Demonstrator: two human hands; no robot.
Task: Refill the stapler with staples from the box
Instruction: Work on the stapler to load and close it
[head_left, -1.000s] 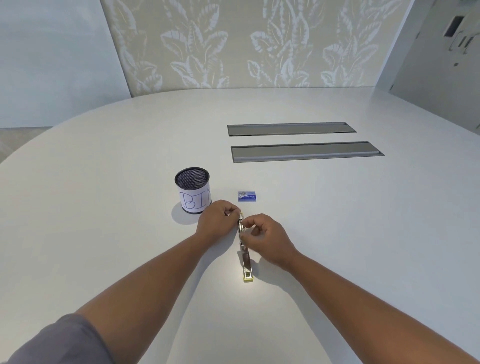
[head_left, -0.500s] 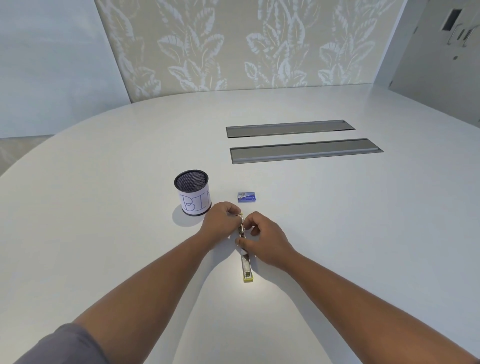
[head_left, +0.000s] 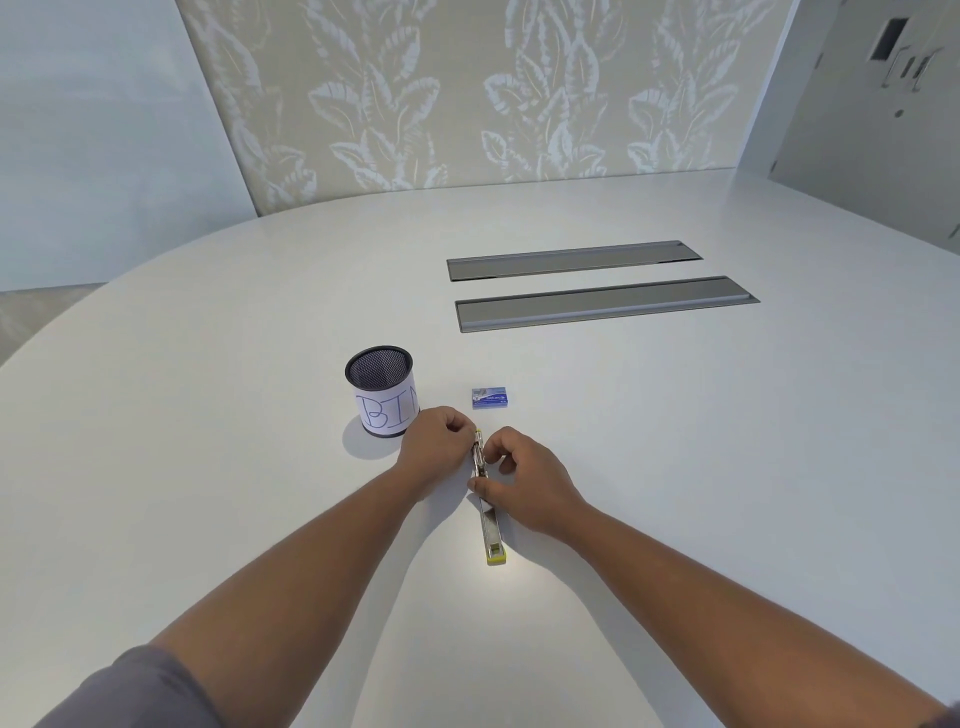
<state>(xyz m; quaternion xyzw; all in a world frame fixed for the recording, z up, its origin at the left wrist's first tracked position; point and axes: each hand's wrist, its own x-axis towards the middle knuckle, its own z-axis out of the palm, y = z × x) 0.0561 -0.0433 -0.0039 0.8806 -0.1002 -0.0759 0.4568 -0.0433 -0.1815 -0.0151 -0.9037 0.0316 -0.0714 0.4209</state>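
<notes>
head view: your stapler (head_left: 488, 514) lies opened out flat on the white table (head_left: 675, 467), a long metal strip running from 12 to 6 o'clock right in front of you, its yellow-tipped end (head_left: 496, 557) nearest you. your left hand (head_left: 434, 441) sits at the far end of it, fingers curled in and pinching at the top of the stapler from the 9 o'clock side. your right hand (head_left: 527, 486) comes in from the 3 o'clock side, thumb pressed on the strip about midway, the other fingers bent over the far part. both hands touch the stapler; whether either holds a strip of staples i cannot tell, the fingertips hide that spot.

the staple box (head_left: 490, 398), small and blue, lies flat at 12 o'clock from the stapler, just beyond your hands and apart from them, looking shut. at 10 o'clock stands a black mesh cup (head_left: 381, 391), upright, wrapped in white paper lettered "bin", close beside your left hand; whether they touch i cannot tell.

farther out, towards 1 o'clock, two long grey cable hatches (head_left: 602, 304) lie flush in the tabletop, one behind the other. a leaf-patterned wall panel (head_left: 467, 88) rises behind the table's far edge. a grey sleeve (head_left: 140, 691) shows on your left upper arm at 7 o'clock.
</notes>
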